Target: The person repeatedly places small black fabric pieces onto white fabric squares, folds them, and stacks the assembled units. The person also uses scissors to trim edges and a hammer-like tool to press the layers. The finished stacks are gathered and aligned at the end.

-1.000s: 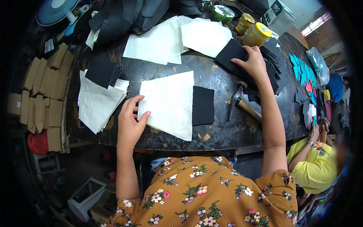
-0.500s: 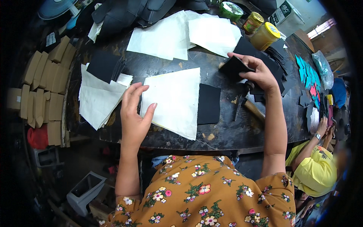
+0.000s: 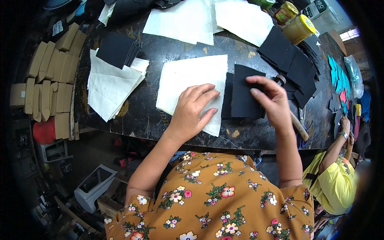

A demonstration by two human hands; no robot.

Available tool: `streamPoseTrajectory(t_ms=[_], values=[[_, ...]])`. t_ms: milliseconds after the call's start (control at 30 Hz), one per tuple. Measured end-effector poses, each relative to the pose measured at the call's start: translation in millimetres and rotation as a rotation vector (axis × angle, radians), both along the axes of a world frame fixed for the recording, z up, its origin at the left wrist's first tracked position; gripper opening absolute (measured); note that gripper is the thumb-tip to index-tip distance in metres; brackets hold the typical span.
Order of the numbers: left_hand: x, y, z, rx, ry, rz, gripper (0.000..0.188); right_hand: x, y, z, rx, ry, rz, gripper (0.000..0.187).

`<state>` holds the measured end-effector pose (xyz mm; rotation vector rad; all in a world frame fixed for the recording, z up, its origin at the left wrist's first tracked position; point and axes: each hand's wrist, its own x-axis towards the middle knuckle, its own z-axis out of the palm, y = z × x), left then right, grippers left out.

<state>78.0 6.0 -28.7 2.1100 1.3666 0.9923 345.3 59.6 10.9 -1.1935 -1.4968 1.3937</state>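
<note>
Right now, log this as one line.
left hand: over white cloth stack; right hand: at upper black sheet; hammer: on table

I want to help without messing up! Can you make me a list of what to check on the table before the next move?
1. Left hand over the white cloth stack: ok, near its right side.
2. Right hand at the upper black piece: ok, fingertips over its face.
3. Upper black piece gripped tight: cannot tell.
4. Lower black piece fully covered: not ok, a strip shows beside the cloth.
5. Hammer well away from the right hand: not ok, it lies close by.
6. Yellow-lidded jar away from both hands: ok.
</note>
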Motion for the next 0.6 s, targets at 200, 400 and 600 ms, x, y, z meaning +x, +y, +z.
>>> streamPoseTrajectory(t_ms=[200,400,600], values=[[-3.3,-1.1,-4.0,-0.014,-0.016,0.002,0.050,-20.5,-12.6,-20.4,-0.016,0.047,-0.054,0.030],[-2.8,0.8,-6.4,0.005,-0.052,0.003,0.053,-24.1,-14.0,-22.4,0.064,-0.074,-0.041,0.031],[-3.3,0.7,-7.6,-0.025,-0.024,-0.011,0.063,-26.2,-14.9,-22.0,0.108,-0.174,-0.029,0.031]])
